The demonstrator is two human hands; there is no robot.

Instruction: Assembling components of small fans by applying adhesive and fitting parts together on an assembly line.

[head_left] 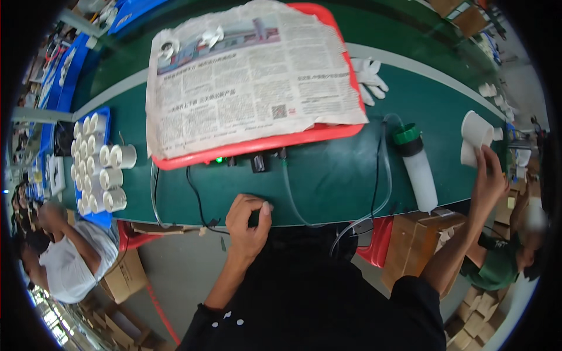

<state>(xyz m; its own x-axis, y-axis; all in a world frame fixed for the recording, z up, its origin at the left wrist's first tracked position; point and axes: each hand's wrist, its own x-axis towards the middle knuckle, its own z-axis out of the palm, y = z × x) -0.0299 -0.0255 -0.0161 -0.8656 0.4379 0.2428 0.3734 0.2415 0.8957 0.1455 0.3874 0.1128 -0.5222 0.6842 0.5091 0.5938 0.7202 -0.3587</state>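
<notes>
At the far right of the bench, my right hand (489,178) reaches out with its fingertips pinched at a white cup-shaped part (477,128). Just below it stands a second white cup-shaped part (468,154), partly hidden. My left hand (249,225) rests at the near edge of the bench, fingers curled and thumb bent toward them, with nothing visible in it. Nearest my right hand on the inner side lies a white syringe-like tube (419,175) with a green cap (406,133) and a clear hose.
A newspaper (252,88) covers a red tray (257,149) raised over the middle of the green bench (333,181). Several white cups (114,199) fill a blue tray (103,220) at left. White gloves (369,76) lie behind. Hoses and cables hang over the near edge. People sit at both sides.
</notes>
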